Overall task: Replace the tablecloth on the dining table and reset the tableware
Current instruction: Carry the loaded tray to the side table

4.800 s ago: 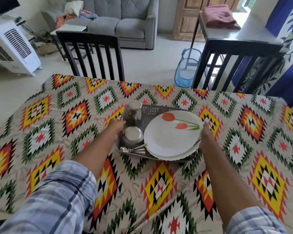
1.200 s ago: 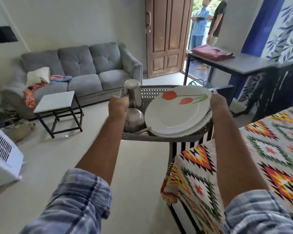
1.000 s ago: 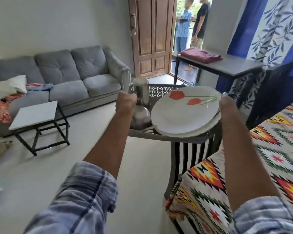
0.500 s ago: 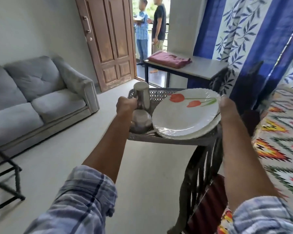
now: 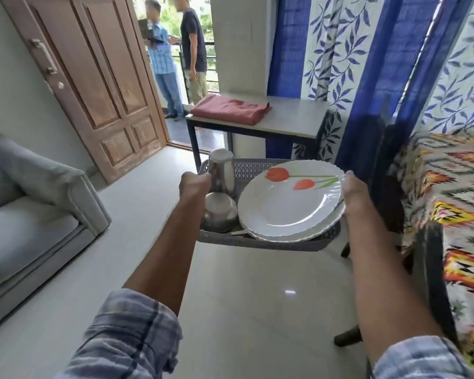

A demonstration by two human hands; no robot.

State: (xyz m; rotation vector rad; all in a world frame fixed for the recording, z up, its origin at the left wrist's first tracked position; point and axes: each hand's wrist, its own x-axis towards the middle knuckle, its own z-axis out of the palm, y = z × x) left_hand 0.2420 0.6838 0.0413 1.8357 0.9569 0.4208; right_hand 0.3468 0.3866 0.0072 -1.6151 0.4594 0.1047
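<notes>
Grey perforated plastic forms the tray [image 5: 260,243] that is carried at chest height in the head view, held clear of the floor and well apart from any surface. The left hand [image 5: 194,185] is closed as a grip round the tray's left rim, and the right hand [image 5: 354,193] is wrapped over the right rim, though its fingers are hidden beneath. On the tray, a stack of white plates [image 5: 290,202] printed with red tulips is seen on the right side; a steel tumbler [image 5: 221,170] is set upside down at the far left, with a steel bowl [image 5: 219,214] inverted just in front of it, and the tip of what may be a spoon is glimpsed at the near edge. The dining counter, covered by the patterned tablecloth [image 5: 454,203], is seen at the right edge of the view, behind a dark chair [image 5: 433,280]. Ahead, a side counter [image 5: 293,116] is seen bearing a folded maroon cloth [image 5: 230,108], probably the replacement. The clearing step is judged to be in hand: the tableware is being taken away so that the old cloth can be lifted. The tray is expected to be kept level and lowered onto bare counter space beside the maroon cloth before both grips are released.
</notes>
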